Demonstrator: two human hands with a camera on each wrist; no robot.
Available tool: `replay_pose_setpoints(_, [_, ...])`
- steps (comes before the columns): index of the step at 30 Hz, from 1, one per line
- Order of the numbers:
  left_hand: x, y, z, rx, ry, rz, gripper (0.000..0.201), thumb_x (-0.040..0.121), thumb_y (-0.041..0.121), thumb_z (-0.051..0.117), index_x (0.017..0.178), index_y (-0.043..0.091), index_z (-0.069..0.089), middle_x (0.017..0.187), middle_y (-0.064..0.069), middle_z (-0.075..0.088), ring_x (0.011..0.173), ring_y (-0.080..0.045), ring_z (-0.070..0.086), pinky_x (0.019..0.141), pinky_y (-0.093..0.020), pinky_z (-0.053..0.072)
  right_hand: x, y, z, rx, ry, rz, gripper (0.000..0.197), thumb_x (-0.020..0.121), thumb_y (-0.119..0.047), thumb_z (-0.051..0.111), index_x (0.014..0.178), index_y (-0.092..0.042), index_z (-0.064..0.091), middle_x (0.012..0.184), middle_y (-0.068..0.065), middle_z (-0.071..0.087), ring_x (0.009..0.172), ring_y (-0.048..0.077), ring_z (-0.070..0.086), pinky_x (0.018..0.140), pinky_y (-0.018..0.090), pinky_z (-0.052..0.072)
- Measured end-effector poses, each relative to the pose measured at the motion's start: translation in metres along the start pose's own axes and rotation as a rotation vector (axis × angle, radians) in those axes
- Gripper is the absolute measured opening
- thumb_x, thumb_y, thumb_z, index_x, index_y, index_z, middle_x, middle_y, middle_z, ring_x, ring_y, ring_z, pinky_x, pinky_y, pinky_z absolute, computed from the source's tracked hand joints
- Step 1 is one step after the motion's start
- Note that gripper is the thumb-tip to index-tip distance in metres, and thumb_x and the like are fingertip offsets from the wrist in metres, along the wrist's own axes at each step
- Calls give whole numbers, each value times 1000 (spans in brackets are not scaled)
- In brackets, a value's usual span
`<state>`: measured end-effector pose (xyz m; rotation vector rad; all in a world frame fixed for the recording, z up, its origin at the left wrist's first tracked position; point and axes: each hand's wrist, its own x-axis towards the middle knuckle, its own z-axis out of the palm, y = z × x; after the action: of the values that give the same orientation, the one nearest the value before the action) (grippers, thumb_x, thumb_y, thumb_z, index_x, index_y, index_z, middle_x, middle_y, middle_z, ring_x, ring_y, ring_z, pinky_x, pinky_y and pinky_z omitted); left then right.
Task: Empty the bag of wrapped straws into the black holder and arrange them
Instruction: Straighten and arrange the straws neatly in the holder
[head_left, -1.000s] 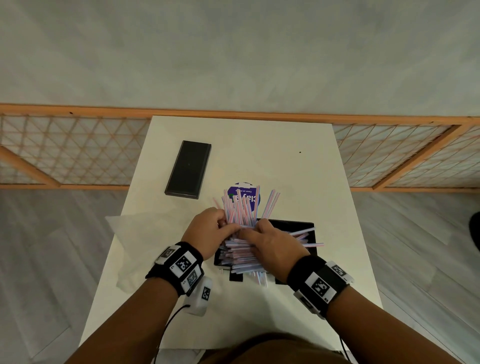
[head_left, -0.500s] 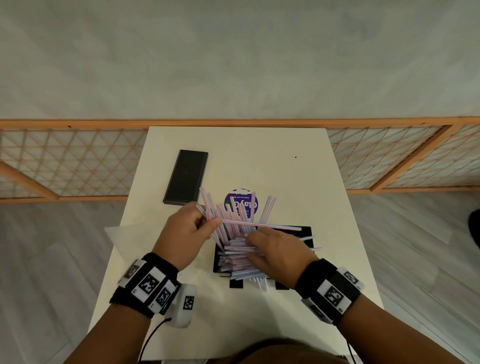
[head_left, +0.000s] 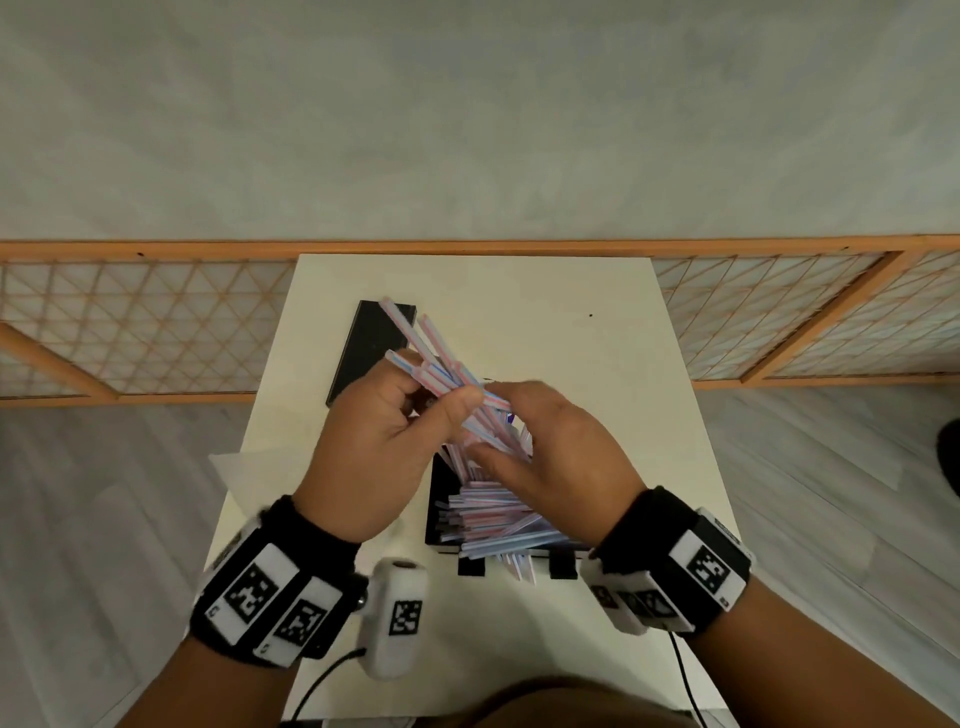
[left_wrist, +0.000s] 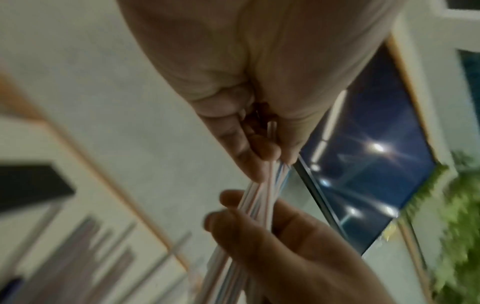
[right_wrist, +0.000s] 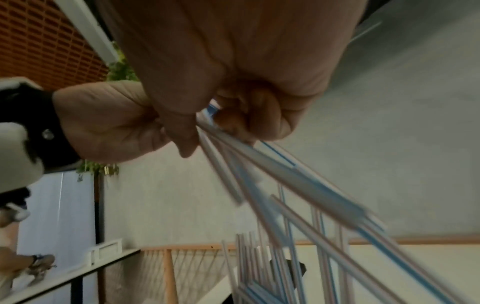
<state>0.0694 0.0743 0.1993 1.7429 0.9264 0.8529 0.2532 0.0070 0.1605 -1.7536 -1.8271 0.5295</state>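
Observation:
I hold a fanned bundle of wrapped pink-and-blue striped straws (head_left: 441, 371) above the table. My left hand (head_left: 441, 387) pinches its upper part, and my right hand (head_left: 493, 423) grips it lower down. In the left wrist view the left fingers (left_wrist: 259, 152) curl round the straws (left_wrist: 257, 197). The right wrist view shows the right hand's fingers (right_wrist: 246, 121) closed on the straws (right_wrist: 285, 176), which spread downward. Below, the black holder (head_left: 435, 499) sits near the table's front and holds a crossed pile of several more straws (head_left: 493, 519); some poke over its front edge.
A flat black rectangular slab (head_left: 371, 345) lies at the table's back left, partly behind the raised straws. The crumpled clear bag (head_left: 231, 465) hangs over the left edge of the small white table (head_left: 597, 322). An orange lattice railing (head_left: 156, 322) runs behind.
Both hands have risen from the holder with a bundle of straws, now tilted up and to the left. The left hand moved back in toward the right hand.

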Motion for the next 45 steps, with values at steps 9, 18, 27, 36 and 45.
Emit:
replay_pose_setpoints(9, [-24, -64, 25, -128, 34, -300, 27, 90, 31, 75, 112, 24, 63, 89, 0, 73, 71, -11, 68, 60, -25, 55, -17, 29, 18, -338, -354, 82, 23, 100, -40, 51, 111, -20, 49, 105, 5, 64, 92, 30, 63, 71, 40, 48])
replay_pose_setpoints(18, [-26, -92, 30, -230, 311, -418, 18, 102, 27, 62, 117, 16, 61, 83, -12, 68, 64, -14, 62, 54, -26, 53, -18, 40, 53, -453, -407, 75, 32, 91, -32, 59, 118, -17, 49, 113, 6, 53, 87, 34, 65, 62, 46, 55])
replay_pose_setpoints(27, [-26, -122, 43, -404, 314, -628, 19, 105, 19, 55, 104, 6, 68, 88, -13, 70, 68, -20, 67, 61, -33, 56, -31, 43, 2, -216, -133, 160, 59, 87, -53, 67, 138, -30, 48, 130, -5, 50, 97, 21, 66, 80, 36, 56])
replay_pose_setpoints(36, [-35, -125, 56, 340, -114, -355, 28, 107, 42, 42, 110, 21, 61, 112, 0, 53, 94, -8, 57, 89, -33, 49, -60, 104, -24, -251, 23, 443, 36, 93, -33, 63, 128, -26, 57, 119, -2, 53, 78, 20, 64, 69, 31, 51])
replay_pose_setpoints(45, [-39, -106, 51, 556, 123, -133, 63, 94, 55, 61, 141, 17, 48, 132, -2, 42, 106, -14, 55, 87, -30, 53, -56, 98, -8, -115, -2, 332, 7, 95, -20, 60, 96, -25, 65, 86, -11, 61, 73, 4, 53, 70, 27, 44])
